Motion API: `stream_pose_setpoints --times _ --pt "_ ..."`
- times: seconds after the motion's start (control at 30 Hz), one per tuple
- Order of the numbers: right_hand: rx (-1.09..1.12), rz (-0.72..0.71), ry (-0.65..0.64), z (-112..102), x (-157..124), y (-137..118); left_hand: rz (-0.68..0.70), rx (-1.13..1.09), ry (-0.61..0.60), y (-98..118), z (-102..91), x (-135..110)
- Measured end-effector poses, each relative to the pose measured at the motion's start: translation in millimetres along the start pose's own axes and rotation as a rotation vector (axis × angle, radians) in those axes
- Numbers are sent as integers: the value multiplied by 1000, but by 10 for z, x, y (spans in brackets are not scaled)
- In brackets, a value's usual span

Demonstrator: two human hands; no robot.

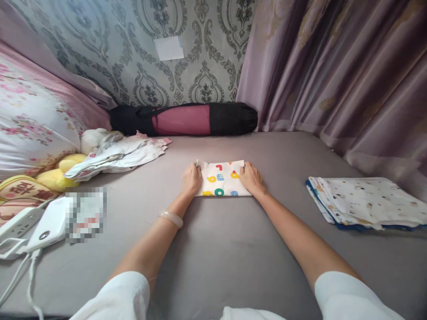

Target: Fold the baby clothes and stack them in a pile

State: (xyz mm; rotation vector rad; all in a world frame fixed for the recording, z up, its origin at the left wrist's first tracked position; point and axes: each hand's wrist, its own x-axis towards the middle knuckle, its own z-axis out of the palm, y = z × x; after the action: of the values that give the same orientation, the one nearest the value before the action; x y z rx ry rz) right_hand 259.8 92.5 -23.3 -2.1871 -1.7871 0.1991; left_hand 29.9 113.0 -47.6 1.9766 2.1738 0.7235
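A white cloth (220, 180) printed with colourful letters and shapes lies folded into a small rectangle on the grey sheet (233, 249). At its left edge my left hand (192, 178) has its fingers closed on the cloth, near the upper corner. Opposite it, my right hand (251, 178) grips the right edge, with the thumb and fingers bent over the fabric. Some fingertips of both hands are hidden by the knuckles and the cloth. A pale bangle (171, 218) circles my left wrist.
Folded printed cloths (367, 200) are stacked at the right. Crumpled light clothes (123, 155) lie left, beside a yellow plush toy (55, 178). A white power bank (50, 224) and power strip (20, 226) with cables sit nearer. A rolled black-and-pink bag (182, 120) lies along the wall.
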Motion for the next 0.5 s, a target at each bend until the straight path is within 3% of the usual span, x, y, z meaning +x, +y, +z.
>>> stream_pose_setpoints --times 0.2,0.4,0.5 --pt "-25 21 75 69 -55 -23 -24 7 36 2 -10 -39" --pt "-91 -6 -22 13 -47 -1 -11 110 -36 26 -74 -43" --pt "-108 -5 -61 -59 -33 -43 4 178 -11 42 -118 -58"
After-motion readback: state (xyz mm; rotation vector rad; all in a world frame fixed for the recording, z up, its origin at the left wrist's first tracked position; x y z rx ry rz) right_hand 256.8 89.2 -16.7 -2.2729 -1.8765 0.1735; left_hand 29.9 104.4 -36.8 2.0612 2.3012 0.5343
